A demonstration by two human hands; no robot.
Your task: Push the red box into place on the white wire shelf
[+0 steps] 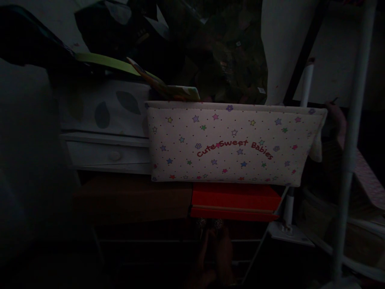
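The scene is very dark. A long white fabric organiser point(234, 144), printed with coloured stars and the words "Cute Sweet Babies", stretches level across the middle. At its right end a dim reddish shape that looks like my right hand point(337, 118) touches the organiser's edge; its fingers are lost in shadow. A dark sleeve-like shape point(33, 40) crosses the top left toward a green flat item point(105, 62); no left hand can be made out there.
A red box point(234, 200) and a brown box point(132, 198) sit under the organiser. A white drawer unit point(105, 154) stands behind on the left. White rack poles point(350, 160) rise on the right. Dark bags and cloth point(216, 52) hang above.
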